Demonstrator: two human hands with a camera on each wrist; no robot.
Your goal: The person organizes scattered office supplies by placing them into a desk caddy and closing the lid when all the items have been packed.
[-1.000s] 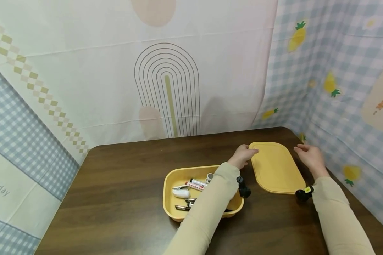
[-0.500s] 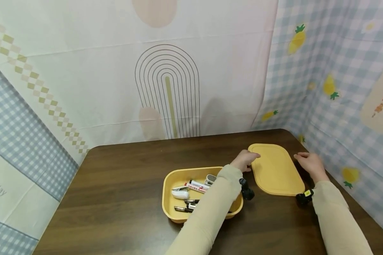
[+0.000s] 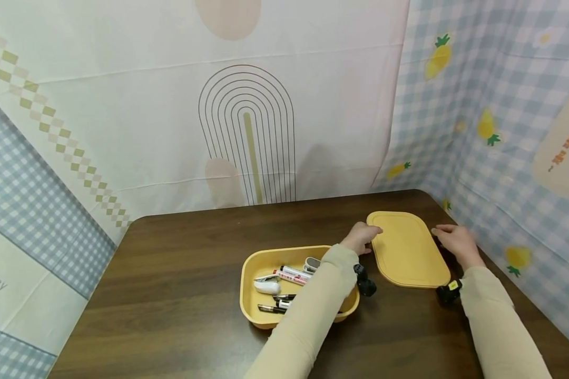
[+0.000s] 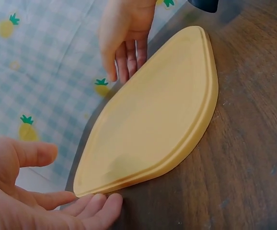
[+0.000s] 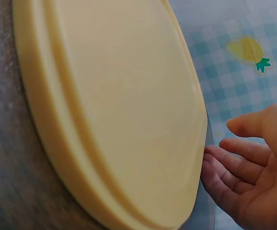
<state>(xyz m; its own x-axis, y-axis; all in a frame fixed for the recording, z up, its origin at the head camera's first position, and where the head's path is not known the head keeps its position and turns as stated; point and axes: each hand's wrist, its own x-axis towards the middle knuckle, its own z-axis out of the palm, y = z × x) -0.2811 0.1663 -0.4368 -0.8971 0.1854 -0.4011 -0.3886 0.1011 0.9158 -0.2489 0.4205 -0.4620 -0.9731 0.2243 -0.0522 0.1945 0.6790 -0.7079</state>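
Observation:
A flat yellow lid [image 3: 410, 250] with rounded corners and a raised rim lies on the table at the right. At its left edge is my left hand [image 3: 360, 238]; in the left wrist view its fingertips [image 4: 96, 205] meet the lid's side while the thumb stays apart, above. Along the opposite edge, my right hand [image 3: 457, 243] has its fingers right at the lid's rim in the right wrist view, with the thumb [image 5: 246, 123] raised away. Neither hand pinches the lid.
Left of the lid stands a yellow bin [image 3: 248, 302] holding markers [image 3: 291, 275], a white stapler-like item [image 3: 267, 286] and black pens [image 3: 271, 309]. My left forearm [image 3: 308, 316] passes over it. A patterned cloth wall [image 3: 507, 210] rises close beyond the right hand.
Both hands have shifted slightly toward me along the lid's sides, and the right hand has come a little closer to its edge. The lid and bin stay in place.

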